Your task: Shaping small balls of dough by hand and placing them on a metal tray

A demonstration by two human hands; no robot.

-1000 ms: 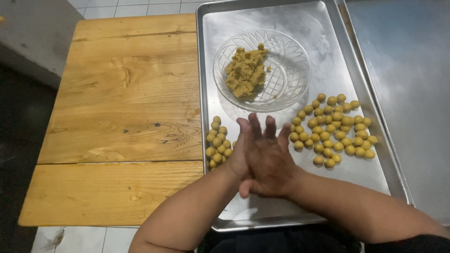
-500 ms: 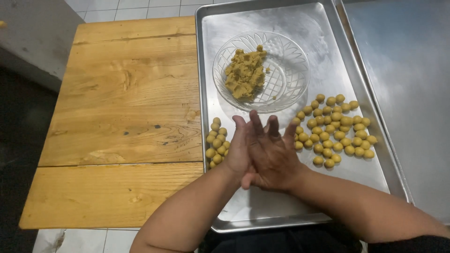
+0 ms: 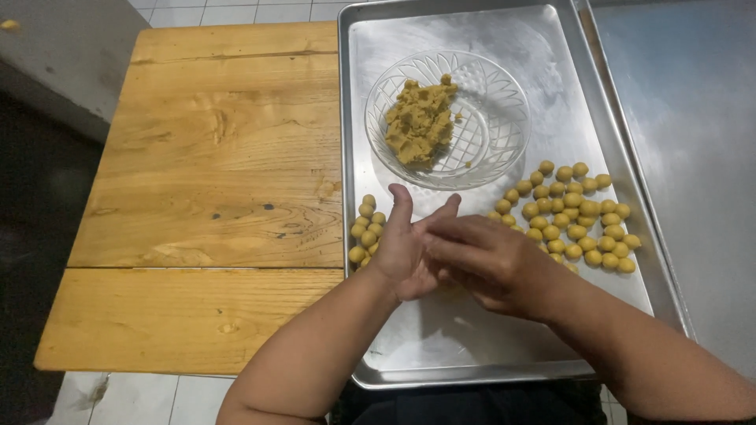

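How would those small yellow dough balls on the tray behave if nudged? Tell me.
The dough balls look round, so on the smooth metal tray they would probably roll. They likely dent easily, since the lump of dough in the glass bowl looks soft and crumbly. Each seems light for its size.

To your left you have a wooden desk (image 3: 213,181) of broad planks, its top bare. A grey metal surface (image 3: 693,142) runs along your right. You see pale floor tiles (image 3: 118,397) below the desk's near edge and a grey wall (image 3: 71,55) at upper left.
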